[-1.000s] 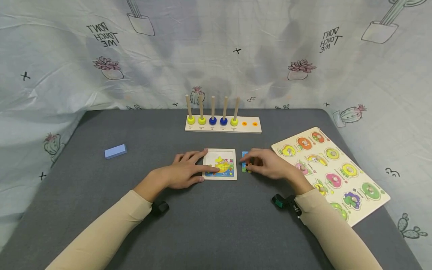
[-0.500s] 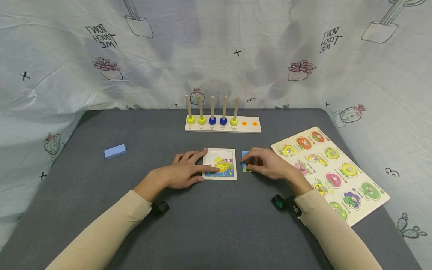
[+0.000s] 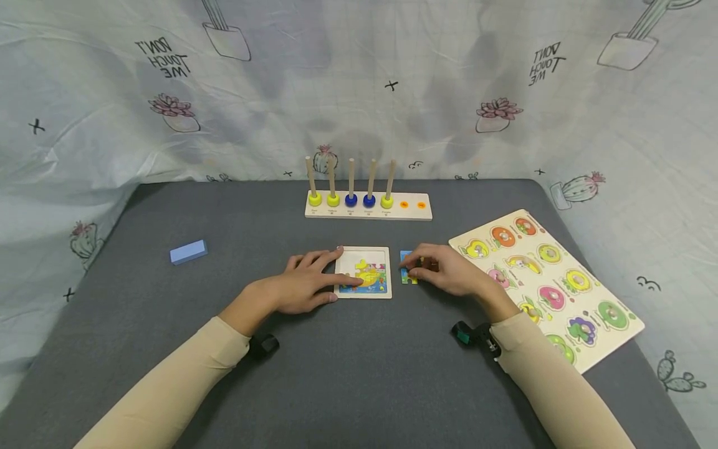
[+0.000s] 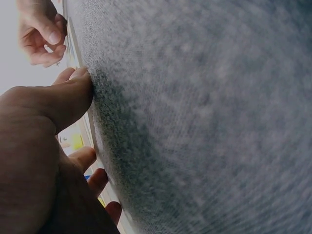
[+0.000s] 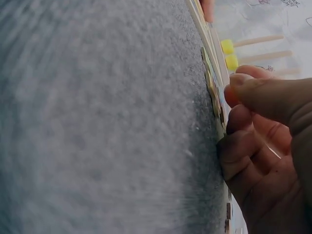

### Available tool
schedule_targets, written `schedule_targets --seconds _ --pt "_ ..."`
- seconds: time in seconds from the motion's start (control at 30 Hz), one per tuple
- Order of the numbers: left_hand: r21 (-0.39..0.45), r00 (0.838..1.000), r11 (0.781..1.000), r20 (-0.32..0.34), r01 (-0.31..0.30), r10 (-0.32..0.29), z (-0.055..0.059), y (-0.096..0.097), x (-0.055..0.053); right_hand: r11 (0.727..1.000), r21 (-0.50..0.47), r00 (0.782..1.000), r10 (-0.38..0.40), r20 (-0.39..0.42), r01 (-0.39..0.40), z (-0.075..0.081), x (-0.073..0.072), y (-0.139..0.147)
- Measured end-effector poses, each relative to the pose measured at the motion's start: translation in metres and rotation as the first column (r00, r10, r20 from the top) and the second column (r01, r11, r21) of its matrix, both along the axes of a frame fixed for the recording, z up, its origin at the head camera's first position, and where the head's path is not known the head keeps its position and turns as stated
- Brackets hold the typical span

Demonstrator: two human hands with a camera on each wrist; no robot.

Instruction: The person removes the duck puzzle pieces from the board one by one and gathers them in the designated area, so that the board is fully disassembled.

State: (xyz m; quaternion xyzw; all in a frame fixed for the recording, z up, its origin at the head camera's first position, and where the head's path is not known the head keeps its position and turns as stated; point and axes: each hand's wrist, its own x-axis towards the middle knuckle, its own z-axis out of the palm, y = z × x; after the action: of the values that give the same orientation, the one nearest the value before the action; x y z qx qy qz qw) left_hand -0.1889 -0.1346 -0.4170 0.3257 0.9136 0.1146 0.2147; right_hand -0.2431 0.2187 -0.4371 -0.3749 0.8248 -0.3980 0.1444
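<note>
Along the right edge of your tabletop [image 3: 336,386], one slanted board [image 3: 597,352] shows twelve fruit pieces [image 3: 612,315]. Mid-tabletop, one shallow tray [image 3: 370,254] has a jigsaw picture [image 3: 374,279] filling its lower part. Your left hand [image 3: 297,290] spreads over the tray's left rim, gripping nothing. Your right hand [image 3: 445,271], half curled, covers loose jigsaw pieces [image 3: 404,257] just right of the tray; its hold is unclear. Farther: one blue block [image 3: 188,252], leftward; near the back edge, one rack [image 3: 412,214] with five pegs [image 3: 351,174], three yellow rings [image 3: 315,199], two blue rings [image 3: 351,200].
</note>
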Motion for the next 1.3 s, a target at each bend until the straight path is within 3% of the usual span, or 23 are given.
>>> schedule_targets --seconds 0.2,0.6,0.97,1.3 --pt "0.006 1.0 1.0 -0.005 0.002 -0.002 0.0 0.0 0.001 1.0 -0.008 1.0 0.011 -0.016 -0.011 0.003 0.001 -0.003" --pt "0.044 0.995 0.999 -0.101 0.026 -0.021 0.0 0.0 0.006 0.999 -0.003 0.999 0.035 -0.019 -0.035 0.015 -0.003 -0.025" --pt "0.08 0.997 0.996 -0.074 0.025 -0.019 -0.001 0.0 0.004 0.997 -0.042 0.997 0.066 -0.036 -0.067 0.017 -0.003 -0.046" --pt "0.012 1.0 1.0 -0.028 0.001 -0.001 0.002 -0.001 0.0 0.995 -0.05 0.996 0.084 -0.041 -0.086 0.016 -0.004 -0.063"
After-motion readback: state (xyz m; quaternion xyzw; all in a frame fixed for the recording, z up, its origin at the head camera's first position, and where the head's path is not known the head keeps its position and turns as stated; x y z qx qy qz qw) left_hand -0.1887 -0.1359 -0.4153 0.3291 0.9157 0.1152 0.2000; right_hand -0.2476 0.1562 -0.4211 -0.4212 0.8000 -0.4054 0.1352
